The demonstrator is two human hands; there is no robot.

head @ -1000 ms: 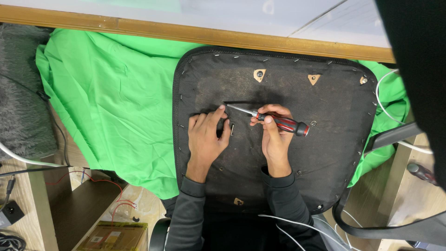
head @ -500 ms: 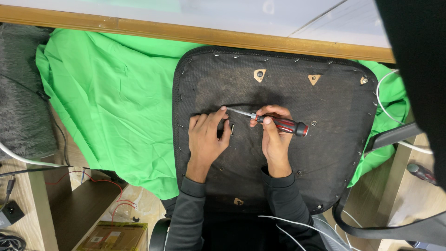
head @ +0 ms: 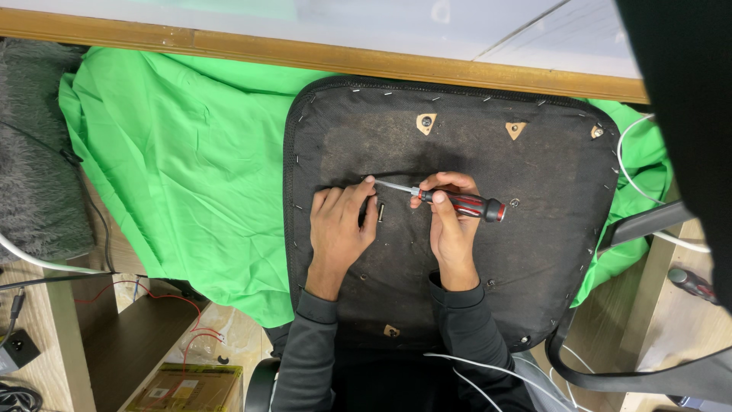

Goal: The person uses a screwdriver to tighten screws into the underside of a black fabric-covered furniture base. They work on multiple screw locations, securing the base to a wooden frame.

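Note:
An upturned black chair seat (head: pixel 534 229) lies on green cloth, its stapled fabric underside facing me. My right hand (head: pixel 451 229) grips a screwdriver (head: pixel 465 204) with a red and black handle, its metal shaft pointing left. My left hand (head: pixel 343 225) rests flat on the seat, index fingertip touching the shaft's tip. A small dark screw (head: pixel 380 211) lies on the seat between my two hands.
The green cloth (head: pixel 183 168) covers the surface under a wooden edge (head: pixel 229 46). Grey fuzzy fabric (head: pixel 34 152) lies at left. White cables (head: pixel 633 152) run at right, near a second screwdriver (head: pixel 690 282) and a chair armrest (head: pixel 648 225). A cardboard box (head: pixel 179 385) and red wires sit below.
Both hands stay almost still on the seat; the screwdriver tip and my left index finger have shifted only slightly.

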